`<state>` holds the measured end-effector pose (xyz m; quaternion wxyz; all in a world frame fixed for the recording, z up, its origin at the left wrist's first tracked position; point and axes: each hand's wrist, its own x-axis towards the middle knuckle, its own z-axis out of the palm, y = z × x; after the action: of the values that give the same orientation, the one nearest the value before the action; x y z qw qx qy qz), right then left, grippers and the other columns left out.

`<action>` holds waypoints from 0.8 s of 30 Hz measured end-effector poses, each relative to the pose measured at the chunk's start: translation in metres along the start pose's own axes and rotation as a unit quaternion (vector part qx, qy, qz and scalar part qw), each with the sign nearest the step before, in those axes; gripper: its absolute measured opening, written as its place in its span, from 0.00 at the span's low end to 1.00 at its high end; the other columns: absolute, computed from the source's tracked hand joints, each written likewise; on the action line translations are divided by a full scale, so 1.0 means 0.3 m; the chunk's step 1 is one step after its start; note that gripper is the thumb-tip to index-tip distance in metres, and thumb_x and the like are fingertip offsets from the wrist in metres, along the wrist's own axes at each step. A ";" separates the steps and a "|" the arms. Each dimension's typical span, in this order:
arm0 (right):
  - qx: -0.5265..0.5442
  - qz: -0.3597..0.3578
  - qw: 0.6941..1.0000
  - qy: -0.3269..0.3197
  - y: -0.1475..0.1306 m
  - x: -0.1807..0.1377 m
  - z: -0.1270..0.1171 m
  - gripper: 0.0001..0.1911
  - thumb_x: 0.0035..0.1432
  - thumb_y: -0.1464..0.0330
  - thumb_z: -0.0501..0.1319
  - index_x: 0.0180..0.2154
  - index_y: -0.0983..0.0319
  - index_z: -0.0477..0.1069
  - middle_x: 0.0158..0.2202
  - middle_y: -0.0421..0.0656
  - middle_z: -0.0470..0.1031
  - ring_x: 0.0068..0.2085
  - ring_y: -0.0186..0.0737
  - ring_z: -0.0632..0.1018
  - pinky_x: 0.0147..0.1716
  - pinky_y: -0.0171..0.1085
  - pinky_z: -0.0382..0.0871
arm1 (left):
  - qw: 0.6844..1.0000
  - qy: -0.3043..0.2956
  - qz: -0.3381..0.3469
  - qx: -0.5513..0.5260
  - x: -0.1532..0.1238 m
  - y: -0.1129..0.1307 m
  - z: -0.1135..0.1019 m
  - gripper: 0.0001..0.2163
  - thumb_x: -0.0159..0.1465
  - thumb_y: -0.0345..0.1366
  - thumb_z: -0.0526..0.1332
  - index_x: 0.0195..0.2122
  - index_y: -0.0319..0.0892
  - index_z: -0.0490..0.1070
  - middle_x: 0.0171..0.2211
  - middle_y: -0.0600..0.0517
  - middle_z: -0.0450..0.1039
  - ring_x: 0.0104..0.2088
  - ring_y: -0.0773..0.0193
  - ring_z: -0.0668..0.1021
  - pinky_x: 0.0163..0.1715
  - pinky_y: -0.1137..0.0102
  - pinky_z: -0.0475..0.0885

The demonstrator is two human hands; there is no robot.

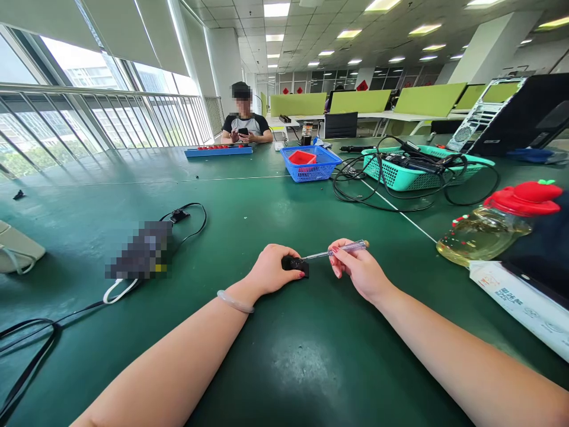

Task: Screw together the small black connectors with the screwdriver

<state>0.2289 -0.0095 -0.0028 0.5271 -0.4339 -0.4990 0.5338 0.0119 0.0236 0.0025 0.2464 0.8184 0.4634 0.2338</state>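
Note:
My left hand (271, 270) is closed on a small black part (296, 264) and presses it to the green table (249, 213). My right hand (358, 270) pinches a clear-handled screwdriver (340, 250). The screwdriver's metal tip reaches left and touches the top of the black part. A pale bangle sits on my left wrist. Both hands are close together at the table's middle, near me.
A blurred-out dark device with cables (144, 249) lies to the left. A glass bottle with a red lid (493, 228) and a white box (515, 296) lie at right. Further back stand a blue basket (311, 163), a teal basket of cables (413, 166) and a seated person (246, 121).

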 end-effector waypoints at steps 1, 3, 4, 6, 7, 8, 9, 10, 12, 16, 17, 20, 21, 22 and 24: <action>-0.008 -0.008 1.000 -0.001 0.002 -0.001 0.000 0.20 0.51 0.52 0.67 0.31 0.61 0.67 0.23 0.37 0.68 0.21 0.31 0.68 0.22 0.35 0.60 | 1.000 -0.001 -0.002 0.000 0.000 0.001 0.000 0.12 0.52 0.40 0.70 0.38 0.46 0.79 0.40 0.51 0.79 0.46 0.54 0.75 0.49 0.61 0.70; -0.015 -0.021 1.000 -0.002 0.004 -0.002 0.001 0.19 0.52 0.52 0.66 0.32 0.61 0.67 0.23 0.37 0.68 0.21 0.31 0.67 0.22 0.35 0.60 | 1.000 -0.002 -0.006 -0.001 -0.001 0.002 0.000 0.13 0.52 0.40 0.70 0.39 0.46 0.78 0.40 0.51 0.78 0.48 0.53 0.75 0.50 0.61 0.69; -0.013 -0.024 1.000 -0.001 0.005 -0.003 0.001 0.19 0.52 0.53 0.66 0.31 0.61 0.67 0.23 0.37 0.67 0.21 0.31 0.67 0.22 0.35 0.60 | 1.000 -0.003 -0.008 -0.001 -0.002 0.003 0.000 0.13 0.52 0.40 0.70 0.39 0.47 0.78 0.40 0.51 0.78 0.48 0.53 0.74 0.50 0.60 0.69; -0.003 -0.025 1.000 0.003 0.005 -0.005 0.001 0.18 0.52 0.54 0.66 0.31 0.61 0.67 0.23 0.36 0.67 0.21 0.30 0.67 0.22 0.34 0.59 | 1.000 -0.006 -0.010 0.000 -0.003 0.005 -0.001 0.13 0.53 0.40 0.69 0.39 0.47 0.77 0.41 0.51 0.78 0.49 0.52 0.74 0.51 0.60 0.69; 0.003 -0.024 1.000 0.006 0.004 -0.005 0.002 0.17 0.52 0.54 0.66 0.31 0.61 0.67 0.23 0.36 0.67 0.20 0.30 0.67 0.22 0.34 0.59 | 1.000 -0.007 -0.009 0.001 -0.004 0.005 -0.001 0.13 0.53 0.41 0.69 0.40 0.47 0.77 0.41 0.51 0.78 0.49 0.52 0.73 0.52 0.59 0.68; 0.008 -0.023 1.000 0.009 0.003 -0.005 0.002 0.16 0.51 0.55 0.66 0.30 0.61 0.67 0.23 0.36 0.67 0.20 0.30 0.67 0.22 0.34 0.59 | 1.000 -0.008 -0.008 0.001 -0.005 0.005 -0.001 0.13 0.53 0.41 0.69 0.40 0.47 0.77 0.41 0.51 0.78 0.49 0.52 0.73 0.52 0.59 0.68; 0.011 -0.023 1.000 0.012 0.002 -0.006 0.003 0.16 0.51 0.56 0.66 0.29 0.61 0.67 0.23 0.36 0.67 0.20 0.30 0.67 0.22 0.34 0.59 | 1.000 -0.008 -0.007 0.003 -0.005 0.005 -0.001 0.13 0.53 0.41 0.69 0.40 0.47 0.77 0.41 0.51 0.78 0.49 0.52 0.74 0.53 0.59 0.68; 0.013 -0.022 1.000 0.014 0.001 -0.006 0.004 0.15 0.51 0.57 0.66 0.29 0.61 0.67 0.22 0.36 0.66 0.20 0.30 0.67 0.22 0.34 0.58 | 1.000 -0.008 -0.005 0.004 -0.006 0.005 -0.001 0.13 0.54 0.41 0.69 0.40 0.47 0.77 0.41 0.51 0.78 0.49 0.52 0.74 0.53 0.59 0.68; 0.013 -0.021 1.000 0.015 -0.002 -0.007 0.006 0.14 0.51 0.58 0.65 0.29 0.61 0.67 0.22 0.36 0.66 0.20 0.30 0.67 0.22 0.34 0.58 | 1.000 -0.005 -0.003 0.006 -0.007 0.004 -0.002 0.13 0.54 0.41 0.69 0.40 0.47 0.77 0.41 0.51 0.78 0.49 0.52 0.74 0.53 0.59 0.68; 0.003 -0.014 1.000 0.011 -0.004 -0.006 0.010 0.14 0.52 0.58 0.65 0.29 0.61 0.67 0.22 0.37 0.66 0.20 0.31 0.67 0.22 0.34 0.59 | 1.000 -0.003 -0.007 0.008 -0.009 0.004 -0.004 0.13 0.54 0.40 0.69 0.41 0.47 0.77 0.42 0.51 0.78 0.49 0.52 0.74 0.52 0.59 0.69; 0.002 -0.013 1.000 0.011 -0.003 -0.005 0.010 0.14 0.52 0.57 0.65 0.29 0.61 0.67 0.22 0.37 0.66 0.20 0.31 0.67 0.22 0.35 0.59 | 1.000 -0.003 -0.008 0.008 -0.010 0.004 -0.004 0.13 0.54 0.40 0.69 0.41 0.47 0.77 0.41 0.51 0.78 0.49 0.52 0.74 0.52 0.58 0.69; 0.007 -0.005 1.000 0.013 -0.001 -0.002 0.009 0.16 0.51 0.55 0.65 0.29 0.61 0.67 0.23 0.37 0.67 0.21 0.31 0.67 0.22 0.35 0.59 | 1.000 -0.001 -0.010 0.007 -0.011 0.006 -0.005 0.13 0.54 0.40 0.69 0.41 0.47 0.77 0.42 0.51 0.78 0.49 0.52 0.74 0.53 0.58 0.68; 0.010 -0.001 1.000 0.014 -0.001 -0.002 0.009 0.17 0.51 0.55 0.65 0.30 0.61 0.67 0.23 0.37 0.67 0.20 0.31 0.67 0.22 0.35 0.59 | 1.000 -0.002 -0.011 0.006 -0.012 0.007 -0.005 0.13 0.54 0.40 0.68 0.41 0.47 0.77 0.42 0.50 0.78 0.49 0.52 0.74 0.53 0.58 0.68; 0.012 0.002 1.000 0.015 -0.002 -0.001 0.009 0.17 0.51 0.54 0.66 0.30 0.61 0.67 0.23 0.37 0.67 0.20 0.31 0.67 0.22 0.34 0.59 | 1.000 -0.003 -0.012 0.005 -0.012 0.007 -0.006 0.13 0.54 0.40 0.68 0.41 0.47 0.77 0.42 0.50 0.78 0.50 0.52 0.73 0.53 0.58 0.68; 0.015 0.007 1.000 0.017 -0.004 -0.001 0.010 0.18 0.51 0.53 0.66 0.30 0.61 0.67 0.23 0.37 0.67 0.20 0.31 0.66 0.22 0.34 0.59 | 1.000 -0.005 -0.012 0.003 -0.012 0.007 -0.006 0.13 0.54 0.40 0.68 0.41 0.47 0.77 0.42 0.50 0.78 0.49 0.52 0.73 0.53 0.58 0.68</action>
<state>0.2262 -0.0102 -0.0013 0.5381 -0.4385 -0.4787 0.5376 0.0105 0.0198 0.0046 0.2490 0.8147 0.4723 0.2260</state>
